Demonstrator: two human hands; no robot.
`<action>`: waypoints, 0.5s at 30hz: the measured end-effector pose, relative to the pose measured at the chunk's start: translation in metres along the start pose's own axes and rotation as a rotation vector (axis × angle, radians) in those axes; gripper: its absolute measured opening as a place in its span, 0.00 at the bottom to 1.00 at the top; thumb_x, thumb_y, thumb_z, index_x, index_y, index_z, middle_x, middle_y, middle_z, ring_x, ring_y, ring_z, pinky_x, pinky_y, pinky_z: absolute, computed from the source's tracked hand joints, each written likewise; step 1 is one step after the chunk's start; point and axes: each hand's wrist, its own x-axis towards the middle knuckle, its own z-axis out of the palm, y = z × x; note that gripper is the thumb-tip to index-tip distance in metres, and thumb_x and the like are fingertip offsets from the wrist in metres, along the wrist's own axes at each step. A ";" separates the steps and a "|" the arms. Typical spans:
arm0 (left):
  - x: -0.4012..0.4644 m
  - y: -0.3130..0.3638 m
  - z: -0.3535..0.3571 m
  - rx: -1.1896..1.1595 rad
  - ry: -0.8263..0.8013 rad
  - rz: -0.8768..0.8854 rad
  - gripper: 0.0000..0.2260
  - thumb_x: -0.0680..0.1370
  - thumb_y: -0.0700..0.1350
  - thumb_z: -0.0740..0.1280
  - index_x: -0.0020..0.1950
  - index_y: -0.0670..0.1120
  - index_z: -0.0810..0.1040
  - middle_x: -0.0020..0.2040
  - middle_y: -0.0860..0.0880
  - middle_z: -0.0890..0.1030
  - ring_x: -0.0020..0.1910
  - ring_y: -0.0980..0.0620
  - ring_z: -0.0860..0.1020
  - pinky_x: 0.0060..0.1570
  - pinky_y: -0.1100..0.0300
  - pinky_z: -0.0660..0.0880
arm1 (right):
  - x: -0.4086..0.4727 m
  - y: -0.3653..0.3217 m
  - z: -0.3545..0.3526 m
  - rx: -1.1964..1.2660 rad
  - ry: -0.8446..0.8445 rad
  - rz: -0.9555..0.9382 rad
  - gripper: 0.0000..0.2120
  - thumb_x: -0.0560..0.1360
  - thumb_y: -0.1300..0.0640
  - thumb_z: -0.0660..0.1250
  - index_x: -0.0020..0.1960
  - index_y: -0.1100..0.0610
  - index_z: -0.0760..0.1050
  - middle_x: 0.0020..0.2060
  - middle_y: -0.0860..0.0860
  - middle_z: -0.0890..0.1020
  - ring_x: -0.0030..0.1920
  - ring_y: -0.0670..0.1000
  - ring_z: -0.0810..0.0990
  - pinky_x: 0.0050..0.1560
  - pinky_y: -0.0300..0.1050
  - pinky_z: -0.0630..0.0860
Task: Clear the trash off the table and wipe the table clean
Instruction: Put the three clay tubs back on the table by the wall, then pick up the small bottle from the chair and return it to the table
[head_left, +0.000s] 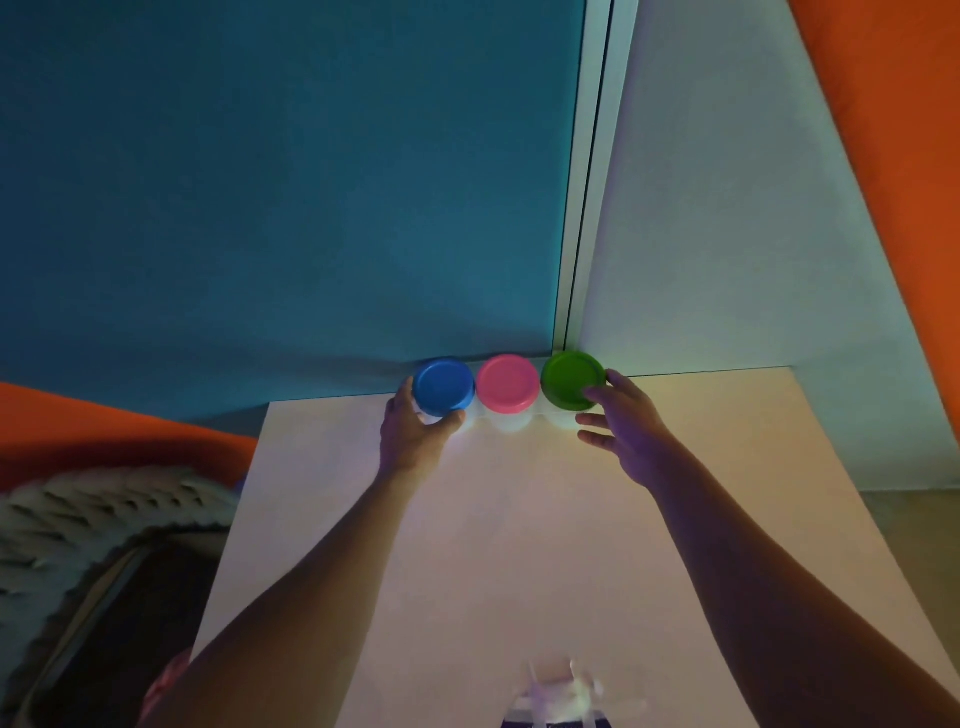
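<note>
Three small clear jars stand in a row, touching one another, at the far edge of the pale table (519, 545), right against the wall. Their lids are blue (445, 385), pink (507, 383) and green (572, 380), from left to right. The left hand (413, 428) curls around the blue-lidded jar, thumb in front and fingers behind it. The right hand (626, 421) has its fingers spread and fairly straight, with the fingertips touching the rim of the green lid and the side of that jar. At the near edge of the table lies something whitish and blurred (563, 693); I cannot tell what it is. Beyond the jars rises a teal wall (285, 182), and a grey knitted blanket (88, 519) lies to the left of the table.
</note>
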 end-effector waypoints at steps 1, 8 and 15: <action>0.001 0.000 -0.002 0.016 -0.008 -0.001 0.37 0.70 0.54 0.78 0.76 0.53 0.66 0.69 0.50 0.73 0.62 0.47 0.77 0.60 0.51 0.77 | -0.002 0.002 0.000 0.006 -0.006 0.002 0.31 0.79 0.58 0.66 0.79 0.50 0.59 0.66 0.55 0.75 0.55 0.56 0.81 0.50 0.53 0.80; -0.023 0.000 -0.021 0.096 -0.028 -0.028 0.43 0.72 0.53 0.77 0.81 0.49 0.58 0.77 0.46 0.66 0.73 0.44 0.69 0.69 0.49 0.71 | -0.041 0.017 -0.002 -0.090 0.018 -0.008 0.33 0.79 0.57 0.67 0.79 0.51 0.57 0.70 0.54 0.72 0.57 0.57 0.80 0.58 0.56 0.79; -0.115 -0.003 -0.061 0.204 -0.089 0.051 0.36 0.78 0.52 0.71 0.82 0.51 0.57 0.79 0.47 0.61 0.75 0.48 0.67 0.69 0.55 0.68 | -0.139 0.050 0.017 -0.205 -0.065 -0.045 0.21 0.79 0.60 0.66 0.70 0.54 0.70 0.44 0.48 0.80 0.47 0.52 0.78 0.50 0.51 0.77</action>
